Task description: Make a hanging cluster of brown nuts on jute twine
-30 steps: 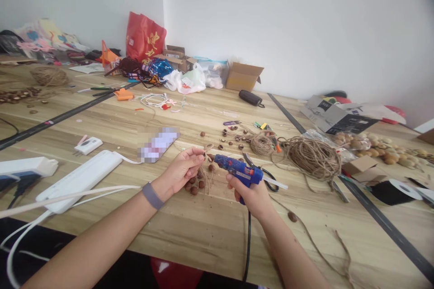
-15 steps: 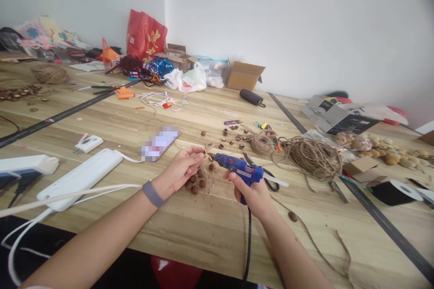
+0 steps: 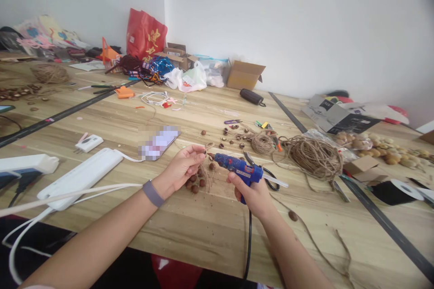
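Observation:
My right hand (image 3: 252, 193) is closed round a blue glue gun (image 3: 237, 167), with a clear glue stick (image 3: 276, 180) poking from its back end. The gun's nozzle points left, close to my left fingertips. My left hand (image 3: 185, 167) pinches a bit of jute twine (image 3: 209, 145) with a small dark piece at the fingertips, too small to make out fully. Below that hand, several round brown nuts (image 3: 194, 188) lie bunched with twine on the wooden table (image 3: 190, 235). Nut shell halves (image 3: 225, 132) are scattered beyond the gun.
A coil of jute rope (image 3: 313, 156) and a smaller twine ball (image 3: 261, 143) lie to the right. On the left are a white power strip (image 3: 81, 178) and a phone (image 3: 159, 143). The gun's black cord (image 3: 249, 244) hangs over the front edge. Boxes and bags line the wall.
Both hands and the glue gun stay almost in place, with the nozzle still by my left fingertips. A dark-edged device has come into view at the far left edge.

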The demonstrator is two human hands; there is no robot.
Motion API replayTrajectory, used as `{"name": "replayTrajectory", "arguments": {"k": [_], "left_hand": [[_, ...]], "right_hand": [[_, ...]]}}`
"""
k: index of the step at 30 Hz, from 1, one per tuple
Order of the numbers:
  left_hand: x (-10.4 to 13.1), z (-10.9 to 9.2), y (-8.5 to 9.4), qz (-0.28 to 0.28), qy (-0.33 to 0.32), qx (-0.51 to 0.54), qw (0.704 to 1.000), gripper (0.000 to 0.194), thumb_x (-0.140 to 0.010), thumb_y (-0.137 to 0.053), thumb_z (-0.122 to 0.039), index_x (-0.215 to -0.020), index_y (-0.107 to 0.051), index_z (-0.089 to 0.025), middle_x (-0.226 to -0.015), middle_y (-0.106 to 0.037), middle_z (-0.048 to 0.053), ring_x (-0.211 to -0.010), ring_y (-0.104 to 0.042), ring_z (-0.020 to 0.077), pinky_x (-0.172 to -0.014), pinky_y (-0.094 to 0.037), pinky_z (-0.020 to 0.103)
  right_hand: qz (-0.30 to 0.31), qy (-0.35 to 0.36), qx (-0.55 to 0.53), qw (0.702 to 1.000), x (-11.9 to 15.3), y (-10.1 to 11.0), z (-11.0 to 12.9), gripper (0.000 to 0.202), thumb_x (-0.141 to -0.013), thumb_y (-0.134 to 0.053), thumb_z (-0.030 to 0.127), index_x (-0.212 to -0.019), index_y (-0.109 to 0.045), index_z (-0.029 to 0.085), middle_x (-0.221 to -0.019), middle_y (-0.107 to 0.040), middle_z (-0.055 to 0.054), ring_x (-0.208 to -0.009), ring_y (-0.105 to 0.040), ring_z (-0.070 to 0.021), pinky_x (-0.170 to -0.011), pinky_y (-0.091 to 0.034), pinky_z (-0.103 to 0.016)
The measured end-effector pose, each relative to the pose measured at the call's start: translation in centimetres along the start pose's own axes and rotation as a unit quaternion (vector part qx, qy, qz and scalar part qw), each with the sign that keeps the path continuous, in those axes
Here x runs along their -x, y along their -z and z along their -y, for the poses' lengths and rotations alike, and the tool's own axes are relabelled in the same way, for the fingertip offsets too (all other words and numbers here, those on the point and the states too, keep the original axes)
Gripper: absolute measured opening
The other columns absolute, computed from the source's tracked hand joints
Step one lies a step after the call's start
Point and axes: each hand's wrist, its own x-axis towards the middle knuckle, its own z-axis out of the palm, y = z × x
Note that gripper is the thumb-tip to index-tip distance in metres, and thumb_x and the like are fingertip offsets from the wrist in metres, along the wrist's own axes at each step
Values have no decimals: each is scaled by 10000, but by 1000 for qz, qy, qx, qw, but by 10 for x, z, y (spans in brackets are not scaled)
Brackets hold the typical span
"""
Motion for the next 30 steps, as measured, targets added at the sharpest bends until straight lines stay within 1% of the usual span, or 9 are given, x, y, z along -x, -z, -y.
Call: {"name": "replayTrajectory", "arguments": {"k": [4,11,17,24,30], "left_hand": [[1,-1,-1,-1,2,-1,1000,444,-576,-897,-301,-869,-593,-164,-471,-432,-116,-355,-251,12,-371,-113,175],[0,0,-1,1,0,-2,1000,451,-571,-902,-325,-862,-597,-166,-457,-416,-120,-356,-245,14,-372,-111,179],[0,1,0,2,-2,-2,1000,444,-578,-901,-324,-859,-596,-165,-476,-429,-116,-355,-248,11,-373,-109,184],[1,1,-1,2,-5,0,1000,421,-594,-893,-307,-859,-599,-164,-482,-428,-114,-355,-253,11,-372,-113,178],[1,1,0,1,-8,0,1000,403,-598,-891,-301,-847,-605,-165,-492,-434,-110,-354,-255,9,-372,-122,176]], "right_hand": [[-2,19,13,1000,0,0,-2,628,-663,-597,827,-640,-563,200,-363,-450,39,-328,-409,-100,-366,-343,-230],[-9,16,26,999,1,-1,-1,583,-676,-603,782,-644,-562,202,-373,-463,35,-333,-427,-105,-373,-362,-230],[-9,24,33,999,1,-1,-1,558,-700,-609,755,-628,-555,204,-369,-468,36,-326,-439,-106,-366,-372,-225],[-12,34,41,999,1,1,-4,569,-721,-603,764,-610,-553,208,-373,-484,26,-331,-454,-113,-380,-379,-236],[-18,32,50,998,0,1,-5,597,-702,-587,805,-593,-542,219,-367,-483,19,-333,-455,-121,-386,-379,-251]]}}
